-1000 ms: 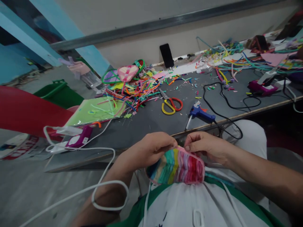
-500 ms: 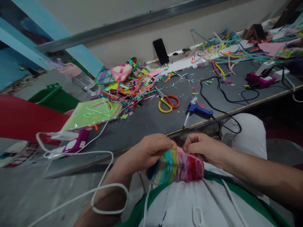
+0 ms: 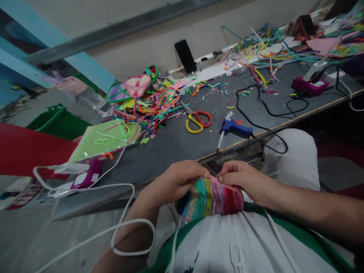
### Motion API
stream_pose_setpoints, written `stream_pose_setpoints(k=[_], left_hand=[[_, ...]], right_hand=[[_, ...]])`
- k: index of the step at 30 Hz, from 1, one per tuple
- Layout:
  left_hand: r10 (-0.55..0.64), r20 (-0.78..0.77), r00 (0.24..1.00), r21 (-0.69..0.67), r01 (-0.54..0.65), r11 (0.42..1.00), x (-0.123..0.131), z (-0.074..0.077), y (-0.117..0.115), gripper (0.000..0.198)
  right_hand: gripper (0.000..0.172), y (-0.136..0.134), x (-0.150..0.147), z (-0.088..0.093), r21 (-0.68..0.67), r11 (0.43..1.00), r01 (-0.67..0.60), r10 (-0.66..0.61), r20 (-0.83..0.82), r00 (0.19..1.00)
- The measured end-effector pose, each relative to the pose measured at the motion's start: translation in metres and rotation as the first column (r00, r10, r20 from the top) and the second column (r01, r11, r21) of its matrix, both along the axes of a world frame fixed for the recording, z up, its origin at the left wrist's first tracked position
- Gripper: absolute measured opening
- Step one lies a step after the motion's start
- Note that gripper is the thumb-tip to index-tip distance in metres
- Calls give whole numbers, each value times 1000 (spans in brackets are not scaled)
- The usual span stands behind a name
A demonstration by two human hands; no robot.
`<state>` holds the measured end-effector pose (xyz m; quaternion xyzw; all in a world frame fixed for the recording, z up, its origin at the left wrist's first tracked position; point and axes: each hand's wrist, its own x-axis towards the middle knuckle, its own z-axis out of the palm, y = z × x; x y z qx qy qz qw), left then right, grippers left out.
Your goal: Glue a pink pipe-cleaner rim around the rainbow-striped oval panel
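Observation:
A rainbow-striped fuzzy piece [image 3: 212,201], seemingly made of pipe cleaners, rests against my lap with a pink strip along its upper edge. My left hand [image 3: 186,176] grips its upper left side, thumb and fingers closed at the pink edge. Just to the right, my right hand [image 3: 239,174] pinches the same pink edge between thumb and fingertips. The fingertips of both hands are close together. Beyond them on the table lie a blue glue gun [image 3: 237,127] and scissors [image 3: 199,118] with one yellow and one red handle.
A heap of pipe cleaners [image 3: 159,108] and a pink heart shape [image 3: 137,85] lie at the left of the grey table [image 3: 159,159]. A phone [image 3: 185,56] leans on the wall. A white cable [image 3: 127,223] loops past my left forearm; a black cord [image 3: 267,110] trails from the glue gun.
The view has shifted slightly, so the table things appear a little further left and higher. Both hands keep their hold on the striped piece, almost unmoved.

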<state>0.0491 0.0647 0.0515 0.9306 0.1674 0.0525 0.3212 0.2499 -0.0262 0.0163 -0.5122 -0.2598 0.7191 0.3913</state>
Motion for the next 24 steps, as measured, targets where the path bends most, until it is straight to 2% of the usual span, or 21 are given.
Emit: stream_pose_setpoints(k=[13,14,16,18,20,24], left_hand=[[-11,4,1000,-1,11,1000,1,-3,1,27],[-5,2,1000,6,5,1000,1,-3,1,26],[17,2,1000,20,-17,1000,2,-4,1,25],[38,2,999,23,-38,999,2,-4,1,25],[63,12,998,17,-63,998,2,-6,1,25],[127,43,991,21,-128,992,-1,-9,0,25]], right_hand=[[10,-1,2,-3,-49,998,28,-30,-43,999],[10,-1,1,-4,-14,999,42,-42,-20,999],[9,-3,0,-7,147,987,71,-82,73,994],[3,-7,0,-9,365,931,24,-115,230,966],[8,-11,1,-12,522,846,-109,-135,406,904],[19,-13,4,-16,662,662,-351,-238,629,740]])
